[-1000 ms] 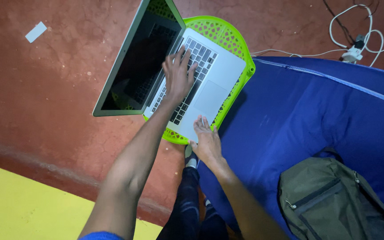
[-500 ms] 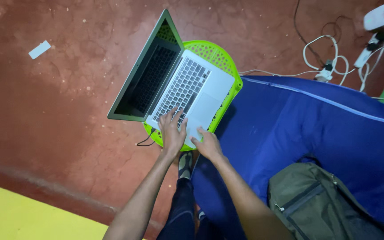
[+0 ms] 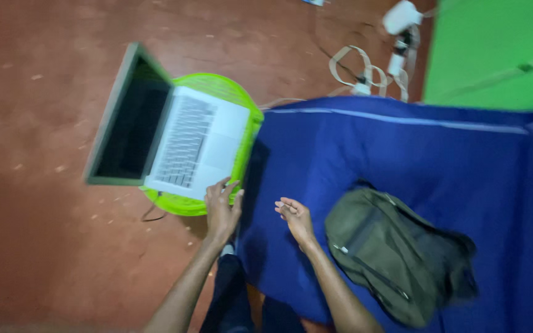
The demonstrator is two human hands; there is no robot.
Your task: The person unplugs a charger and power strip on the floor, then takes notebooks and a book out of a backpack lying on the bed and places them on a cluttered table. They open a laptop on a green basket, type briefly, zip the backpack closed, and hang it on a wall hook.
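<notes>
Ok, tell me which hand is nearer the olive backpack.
Right. The right hand hovers over the blue mattress just beside the olive backpack; the left hand rests on the laptop corner, farther off.

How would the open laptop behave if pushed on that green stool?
The laptop is probably stiff but tippy: it overhangs the round green stool on the left, with its screen out past the rim. Its smooth shell may slide. The left hand rests at its near corner.
</notes>
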